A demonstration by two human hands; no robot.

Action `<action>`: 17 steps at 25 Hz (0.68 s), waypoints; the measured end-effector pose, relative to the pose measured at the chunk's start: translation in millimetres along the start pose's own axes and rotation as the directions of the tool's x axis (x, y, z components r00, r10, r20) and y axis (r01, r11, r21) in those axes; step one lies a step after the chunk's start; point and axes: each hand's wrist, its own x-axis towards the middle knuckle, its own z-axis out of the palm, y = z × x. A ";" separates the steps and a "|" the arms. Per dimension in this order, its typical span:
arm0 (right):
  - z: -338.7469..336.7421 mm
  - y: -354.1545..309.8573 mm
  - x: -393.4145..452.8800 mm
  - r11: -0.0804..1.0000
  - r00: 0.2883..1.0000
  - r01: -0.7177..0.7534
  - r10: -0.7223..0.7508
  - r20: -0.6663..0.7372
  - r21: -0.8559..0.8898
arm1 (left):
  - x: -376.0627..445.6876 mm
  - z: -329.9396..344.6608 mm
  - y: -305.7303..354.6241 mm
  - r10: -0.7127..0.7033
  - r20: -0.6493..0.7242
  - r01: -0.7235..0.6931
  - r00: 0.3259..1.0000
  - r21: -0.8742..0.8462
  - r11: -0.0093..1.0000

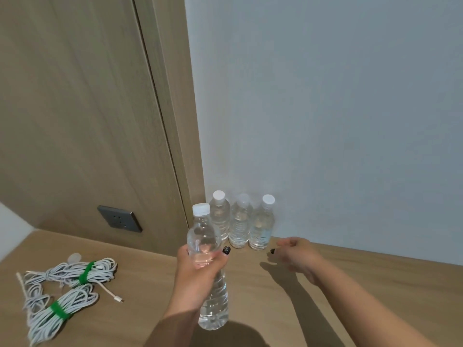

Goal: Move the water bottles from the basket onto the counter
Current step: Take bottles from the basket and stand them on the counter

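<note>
My left hand (pixel 198 271) grips a clear water bottle (pixel 204 236) with a white cap around its middle, holding it upright above the wooden counter (pixel 313 296). Three more clear bottles stand in a row against the white wall: the left one (pixel 220 216), the middle one (pixel 240 224) and the right one (pixel 261 226). My right hand (pixel 295 254) hovers just right of that row, fingers loosely curled, holding nothing. The basket is out of view.
Two coiled white cables (pixel 72 274) (pixel 55 311) tied with green bands lie on the counter at the left. A grey wall socket (pixel 120 219) sits in the wood panel behind. The wall closes off the counter's back edge.
</note>
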 end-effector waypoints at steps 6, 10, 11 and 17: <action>-42.3 -51.9 -79.9 0.897 0.896 0.416 -0.432 0.103 0.148 | -26.7 42.3 3.4 0.077 0.096 -0.084 0.992 0.075 0.994; -60.4 -60.2 -101.6 0.870 0.844 0.478 -0.494 0.208 0.123 | -44.9 78.5 5.6 0.118 0.265 -0.152 0.957 0.115 0.982; -62.5 -55.7 -101.6 0.871 0.840 0.473 -0.492 0.231 0.133 | -48.0 86.9 5.1 0.124 0.303 -0.169 0.945 0.128 0.977; -79.8 -30.9 -93.1 0.833 0.820 0.518 -0.548 0.165 0.196 | -44.1 112.4 -6.7 0.154 0.426 -0.279 0.891 0.248 0.928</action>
